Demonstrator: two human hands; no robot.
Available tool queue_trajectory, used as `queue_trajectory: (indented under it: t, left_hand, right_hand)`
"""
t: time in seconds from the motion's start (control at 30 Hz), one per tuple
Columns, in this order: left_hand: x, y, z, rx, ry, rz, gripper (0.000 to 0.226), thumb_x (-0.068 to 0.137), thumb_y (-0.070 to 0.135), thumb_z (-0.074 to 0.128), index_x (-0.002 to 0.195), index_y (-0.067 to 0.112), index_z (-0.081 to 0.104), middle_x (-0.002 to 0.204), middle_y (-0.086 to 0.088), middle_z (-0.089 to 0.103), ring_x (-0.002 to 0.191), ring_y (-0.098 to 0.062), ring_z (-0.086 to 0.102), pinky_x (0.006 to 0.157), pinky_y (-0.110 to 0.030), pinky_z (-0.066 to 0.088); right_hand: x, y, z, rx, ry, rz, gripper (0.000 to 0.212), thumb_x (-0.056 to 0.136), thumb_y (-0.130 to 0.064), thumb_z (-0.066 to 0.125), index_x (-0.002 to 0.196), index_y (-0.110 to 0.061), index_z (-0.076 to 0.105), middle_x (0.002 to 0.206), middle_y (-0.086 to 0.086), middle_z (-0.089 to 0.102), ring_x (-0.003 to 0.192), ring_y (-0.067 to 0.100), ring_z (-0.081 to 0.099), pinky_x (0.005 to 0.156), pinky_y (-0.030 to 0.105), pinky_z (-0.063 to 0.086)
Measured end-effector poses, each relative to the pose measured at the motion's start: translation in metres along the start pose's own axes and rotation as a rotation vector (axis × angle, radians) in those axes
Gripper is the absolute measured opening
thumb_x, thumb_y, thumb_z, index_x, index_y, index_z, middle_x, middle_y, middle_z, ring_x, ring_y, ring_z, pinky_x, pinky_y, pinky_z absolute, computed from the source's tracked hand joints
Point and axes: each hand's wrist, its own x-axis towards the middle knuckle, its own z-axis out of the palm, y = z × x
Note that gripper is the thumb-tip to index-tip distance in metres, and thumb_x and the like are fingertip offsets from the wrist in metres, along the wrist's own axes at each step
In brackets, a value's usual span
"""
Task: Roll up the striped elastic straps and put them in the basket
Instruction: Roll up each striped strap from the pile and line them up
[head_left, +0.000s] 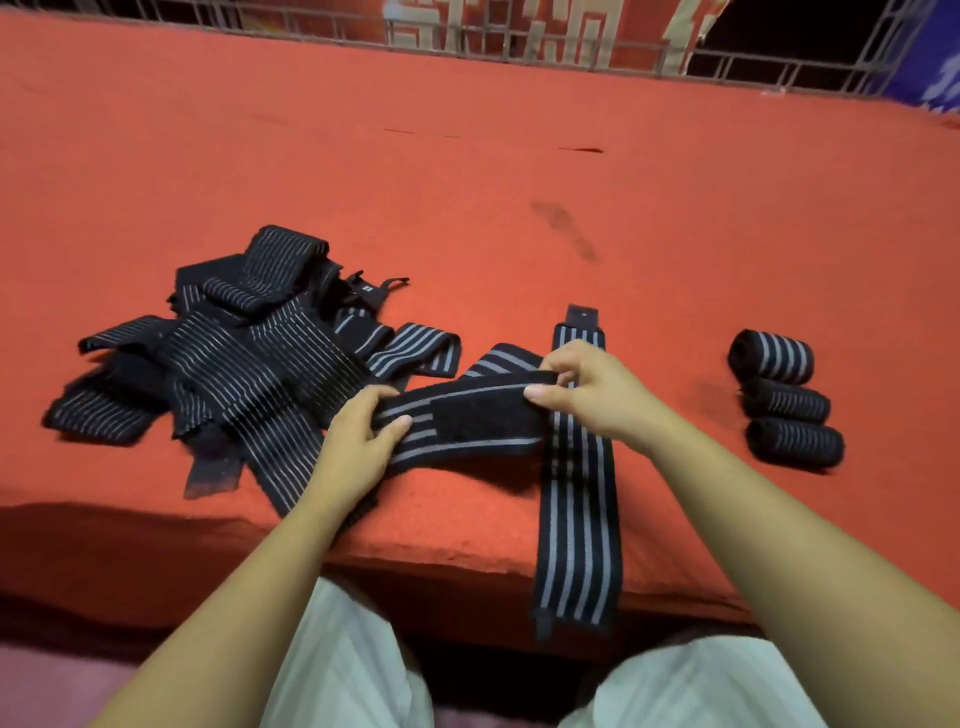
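Note:
A black strap with grey stripes (470, 421) is stretched between my hands above the red surface; a black velcro patch faces up on it. My left hand (358, 434) grips its left part, thumb on top. My right hand (582, 387) pinches its right end with curled fingers. Beneath it lies a second striped strap (574, 519), running from the bed top down over the front edge. A heap of unrolled striped straps (234, 358) sits to the left. Three rolled straps (784, 400) lie in a column at the right. No basket is in view.
Everything lies on a red cloth-covered surface (519, 182) with its front edge (441, 566) near my knees. A metal grille (571, 47) runs along the far side. My legs in light trousers (353, 649) are below the edge.

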Motion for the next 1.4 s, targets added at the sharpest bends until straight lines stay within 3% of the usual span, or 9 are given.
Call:
queue_trajectory:
  t: [0.23, 0.37, 0.63, 0.77, 0.87, 1.0, 1.13, 1.23, 1.4]
  left_hand:
    - [-0.005, 0.007, -0.006, -0.111, -0.014, 0.005, 0.012, 0.092, 0.035, 0.068, 0.087, 0.024, 0.064, 0.082, 0.009, 0.064, 0.082, -0.007, 0.059, 0.078, -0.032, 0.045]
    - [0.002, 0.034, -0.01, -0.26, 0.077, 0.01, 0.014, 0.095, 0.023, 0.068, 0.084, 0.016, 0.063, 0.078, 0.005, 0.066, 0.073, -0.004, 0.059, 0.071, -0.03, 0.047]
    - [0.028, 0.095, -0.012, -0.327, -0.07, -0.115, 0.01, 0.097, 0.026, 0.064, 0.093, 0.019, 0.069, 0.085, 0.002, 0.073, 0.076, -0.01, 0.065, 0.077, -0.032, 0.05]
    - [0.023, 0.112, -0.003, -0.803, -0.312, -0.267, 0.019, 0.098, 0.002, 0.056, 0.112, 0.011, 0.065, 0.097, -0.005, 0.074, 0.081, -0.017, 0.071, 0.07, -0.025, 0.057]
    - [0.017, 0.122, 0.008, -0.77, -0.351, -0.179, 0.024, 0.096, -0.001, 0.058, 0.117, 0.007, 0.064, 0.107, -0.009, 0.075, 0.091, -0.017, 0.071, 0.077, -0.025, 0.057]
    - [0.018, 0.129, 0.012, -0.525, -0.383, -0.063, 0.024, 0.093, 0.002, 0.065, 0.116, 0.009, 0.067, 0.111, -0.007, 0.075, 0.103, -0.024, 0.07, 0.095, -0.037, 0.055]
    - [0.02, 0.146, 0.016, -0.408, -0.579, 0.063, 0.026, 0.09, 0.008, 0.07, 0.111, 0.022, 0.074, 0.11, -0.016, 0.072, 0.101, -0.035, 0.07, 0.096, -0.046, 0.054]
    - [0.022, 0.153, 0.017, -0.324, -0.6, 0.127, 0.024, 0.083, 0.022, 0.075, 0.103, 0.033, 0.075, 0.104, -0.014, 0.073, 0.089, -0.018, 0.067, 0.088, -0.041, 0.054]
    - [0.021, 0.139, 0.011, -0.105, -0.551, 0.151, 0.02, 0.085, 0.021, 0.08, 0.102, 0.028, 0.072, 0.092, 0.003, 0.074, 0.082, -0.008, 0.066, 0.078, -0.029, 0.051]
  right_hand:
    - [-0.013, 0.001, -0.042, 0.138, 0.14, 0.012, 0.036, 0.086, -0.019, 0.074, 0.091, 0.014, 0.061, 0.094, 0.03, 0.057, 0.078, 0.019, 0.053, 0.076, 0.033, 0.039]
    - [-0.019, 0.005, -0.054, 0.081, 0.146, 0.0, 0.008, 0.088, -0.018, 0.074, 0.082, -0.014, 0.07, 0.112, 0.007, 0.068, 0.101, 0.021, 0.064, 0.095, 0.035, 0.046]
    - [-0.026, -0.021, -0.095, 0.066, 0.254, -0.079, 0.022, 0.092, -0.022, 0.071, 0.078, -0.007, 0.062, 0.063, -0.003, 0.051, 0.051, -0.003, 0.043, 0.051, 0.013, 0.035]
    - [-0.027, -0.023, -0.102, -0.067, 0.22, -0.032, 0.026, 0.09, -0.027, 0.073, 0.072, -0.012, 0.061, 0.057, -0.006, 0.05, 0.044, 0.0, 0.041, 0.045, 0.015, 0.033]
    - [-0.028, -0.009, -0.093, -0.159, 0.109, 0.046, 0.027, 0.084, -0.024, 0.08, 0.068, -0.01, 0.062, 0.054, -0.006, 0.051, 0.045, 0.001, 0.042, 0.048, 0.019, 0.034]
    - [-0.031, 0.007, -0.081, -0.24, -0.044, 0.134, 0.045, 0.073, -0.031, 0.088, 0.107, -0.008, 0.068, 0.09, 0.004, 0.066, 0.077, 0.008, 0.059, 0.073, 0.031, 0.05]
    - [-0.034, -0.006, -0.07, -0.062, -0.116, 0.015, 0.091, 0.076, -0.032, 0.085, 0.152, -0.027, 0.035, 0.145, -0.008, 0.047, 0.133, 0.003, 0.044, 0.109, 0.02, 0.036]
    - [-0.029, -0.011, -0.065, -0.087, -0.228, -0.035, 0.051, 0.082, -0.027, 0.082, 0.129, -0.02, 0.062, 0.122, -0.008, 0.068, 0.112, 0.002, 0.061, 0.091, 0.01, 0.044]
    - [-0.03, -0.002, -0.071, -0.135, -0.154, -0.02, 0.018, 0.083, -0.022, 0.08, 0.084, -0.009, 0.067, 0.075, 0.004, 0.071, 0.065, 0.011, 0.061, 0.071, 0.039, 0.051]
